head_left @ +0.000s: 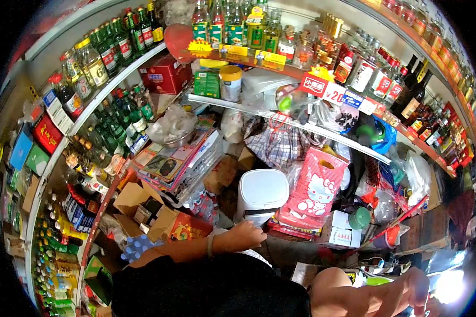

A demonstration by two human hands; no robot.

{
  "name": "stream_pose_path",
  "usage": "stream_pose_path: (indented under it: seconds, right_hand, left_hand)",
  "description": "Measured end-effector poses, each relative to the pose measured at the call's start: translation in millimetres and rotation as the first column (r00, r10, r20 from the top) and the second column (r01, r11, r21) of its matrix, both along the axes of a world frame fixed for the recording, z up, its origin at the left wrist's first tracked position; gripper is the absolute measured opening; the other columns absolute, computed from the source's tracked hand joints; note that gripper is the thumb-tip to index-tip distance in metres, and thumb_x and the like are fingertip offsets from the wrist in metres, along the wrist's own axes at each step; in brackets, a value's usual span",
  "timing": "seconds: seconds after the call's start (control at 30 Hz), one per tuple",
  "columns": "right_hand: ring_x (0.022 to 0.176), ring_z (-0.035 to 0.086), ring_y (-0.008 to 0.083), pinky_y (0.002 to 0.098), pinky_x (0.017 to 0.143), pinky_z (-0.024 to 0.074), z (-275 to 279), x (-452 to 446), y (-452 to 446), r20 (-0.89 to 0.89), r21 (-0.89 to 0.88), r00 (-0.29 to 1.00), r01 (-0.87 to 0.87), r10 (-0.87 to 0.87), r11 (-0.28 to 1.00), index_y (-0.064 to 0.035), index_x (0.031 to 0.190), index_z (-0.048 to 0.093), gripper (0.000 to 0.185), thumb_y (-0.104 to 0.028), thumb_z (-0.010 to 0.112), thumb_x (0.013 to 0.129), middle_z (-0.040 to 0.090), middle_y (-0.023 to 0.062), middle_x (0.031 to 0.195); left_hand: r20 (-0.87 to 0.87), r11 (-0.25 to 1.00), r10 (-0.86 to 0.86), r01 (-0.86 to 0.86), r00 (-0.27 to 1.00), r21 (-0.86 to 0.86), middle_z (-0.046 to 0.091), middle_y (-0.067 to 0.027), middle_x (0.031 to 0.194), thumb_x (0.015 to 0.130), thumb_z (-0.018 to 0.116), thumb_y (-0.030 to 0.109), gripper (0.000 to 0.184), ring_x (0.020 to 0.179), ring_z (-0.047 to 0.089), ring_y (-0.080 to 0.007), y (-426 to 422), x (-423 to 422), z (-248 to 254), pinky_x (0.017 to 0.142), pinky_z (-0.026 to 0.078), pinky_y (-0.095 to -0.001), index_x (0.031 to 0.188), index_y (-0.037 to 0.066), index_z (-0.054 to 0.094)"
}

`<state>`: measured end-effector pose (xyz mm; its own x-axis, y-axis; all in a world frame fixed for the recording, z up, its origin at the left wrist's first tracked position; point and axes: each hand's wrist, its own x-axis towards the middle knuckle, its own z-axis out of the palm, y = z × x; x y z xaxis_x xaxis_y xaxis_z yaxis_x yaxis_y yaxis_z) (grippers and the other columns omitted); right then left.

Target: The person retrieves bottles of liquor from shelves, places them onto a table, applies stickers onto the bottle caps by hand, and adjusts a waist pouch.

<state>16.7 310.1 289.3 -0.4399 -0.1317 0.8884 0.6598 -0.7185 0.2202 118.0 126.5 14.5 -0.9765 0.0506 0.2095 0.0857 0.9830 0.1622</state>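
Observation:
My left hand point(243, 236) is closed in a loose fist, a band point(210, 245) round its wrist. It sits just in front of a white lidded bin point(263, 191); nothing shows sticking out of the fist. Below it curves a white edge point(256, 257), partly hidden by my dark sleeve. At the lower right, my right hand point(410, 288) has its fingers bent downward and together; what they hold, if anything, is hidden. Close to that hand are a bright light point(449, 285) and a bright green item point(379, 281).
Curved shelves of bottles surround me, with a price sign point(333, 95) on the middle one. A pink Hello Kitty package point(313, 190) and a white box point(345, 230) stand beyond my hands. Leftward are an open cardboard box point(137, 203) and stacked magazines point(174, 158).

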Motion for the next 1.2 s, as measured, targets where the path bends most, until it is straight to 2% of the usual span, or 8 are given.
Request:
stream_pose_path:
  seconds: [0.2, 0.4, 0.47, 0.5, 0.6, 0.67, 0.7, 1.2]
  right_hand:
    - [0.102, 0.057, 0.0276, 0.0393, 0.062, 0.0603, 15, 8, -11, -0.099, 0.169, 0.958, 0.283, -0.269, 0.944, -0.0041, 0.137, 0.042, 0.055, -0.039, 0.056, 0.098, 0.037, 0.0123, 0.138]
    - [0.087, 0.055, 0.0260, 0.0481, 0.059, 0.0495, 2, 3, -7, 0.188, 0.004, 0.982, 0.024, -0.024, 1.000, -0.0082, 0.134, 0.048, 0.047, -0.039, 0.037, 0.101, 0.050, 0.0136, 0.123]
    - [0.099, 0.057, 0.0276, 0.0411, 0.062, 0.0575, 7, -10, 1, -0.117, 0.230, 0.981, 0.176, -0.152, 0.957, -0.0047, 0.137, 0.043, 0.050, -0.038, 0.050, 0.099, 0.041, 0.0129, 0.134]
    - [0.102, 0.057, 0.0281, 0.0387, 0.063, 0.0602, 8, -13, 2, -0.227, 0.287, 0.957, 0.241, -0.179, 0.927, -0.0035, 0.138, 0.041, 0.053, -0.037, 0.054, 0.099, 0.037, 0.0126, 0.137]
    - [0.098, 0.057, 0.0263, 0.0375, 0.066, 0.0598, 8, -10, 3, -0.179, 0.208, 0.955, 0.270, -0.235, 0.940, -0.0008, 0.139, 0.038, 0.053, -0.035, 0.052, 0.100, 0.037, 0.0120, 0.138]
    - [0.096, 0.057, 0.0247, 0.0374, 0.069, 0.0595, 17, 0, 9, -0.153, 0.263, 0.964, 0.253, -0.219, 0.931, 0.0006, 0.138, 0.037, 0.051, -0.032, 0.050, 0.101, 0.038, 0.0117, 0.138]
    - [0.096, 0.057, 0.0244, 0.0370, 0.070, 0.0592, 19, 4, 4, -0.142, 0.257, 0.959, 0.275, -0.245, 0.926, 0.0005, 0.138, 0.036, 0.051, -0.033, 0.050, 0.102, 0.038, 0.0116, 0.137]
    - [0.086, 0.058, 0.0197, 0.0311, 0.080, 0.0535, -3, 1, -17, 0.075, -0.224, 0.748, 0.657, -0.660, 0.720, -0.0023, 0.140, 0.031, 0.060, -0.045, 0.046, 0.102, 0.046, 0.0105, 0.123]
  left_hand:
    - [0.112, 1.000, 0.021, -0.022, 0.994, 0.003, 0.064, -0.0076, 0.082, 0.084, 0.069, 0.039, 0.030, 0.081, 0.067, -0.0273, 3, -2, 9, 0.078, 0.050, -0.0402, 0.093, 0.013, 0.056]
    - [0.103, 0.998, 0.001, -0.007, 0.995, 0.061, 0.065, -0.0096, 0.086, 0.085, 0.068, 0.039, 0.032, 0.085, 0.067, -0.0307, 7, -11, -4, 0.088, 0.051, -0.0460, 0.095, 0.011, 0.057]
    - [-0.104, 0.998, -0.030, 0.035, 0.994, 0.051, 0.062, -0.0068, 0.075, 0.077, 0.075, 0.033, 0.027, 0.071, 0.065, -0.0270, 7, -14, -8, 0.069, 0.049, -0.0410, 0.085, 0.011, 0.060]
    - [-0.104, 0.998, -0.030, 0.036, 0.994, 0.053, 0.062, -0.0068, 0.075, 0.077, 0.075, 0.033, 0.027, 0.071, 0.065, -0.0270, 7, -15, -9, 0.069, 0.049, -0.0410, 0.085, 0.011, 0.060]
    - [-0.091, 0.997, -0.039, 0.044, 0.995, 0.058, 0.060, -0.0070, 0.074, 0.077, 0.075, 0.033, 0.028, 0.072, 0.064, -0.0274, 9, -15, -10, 0.069, 0.048, -0.0413, 0.086, 0.011, 0.060]
    - [0.124, 0.999, -0.033, 0.028, 0.992, 0.042, 0.064, -0.0085, 0.087, 0.087, 0.065, 0.041, 0.032, 0.088, 0.067, -0.0295, 9, -13, -3, 0.089, 0.050, -0.0459, 0.097, 0.012, 0.058]
    - [0.126, 0.999, -0.037, 0.032, 0.991, 0.043, 0.064, -0.0085, 0.087, 0.087, 0.065, 0.041, 0.032, 0.088, 0.067, -0.0295, 10, -13, -2, 0.089, 0.050, -0.0459, 0.097, 0.012, 0.058]
    - [0.116, 0.998, -0.058, 0.059, 0.992, -0.003, 0.064, -0.0068, 0.088, 0.091, 0.060, 0.043, 0.031, 0.089, 0.067, -0.0270, 10, -12, 1, 0.084, 0.049, -0.0445, 0.098, 0.013, 0.057]
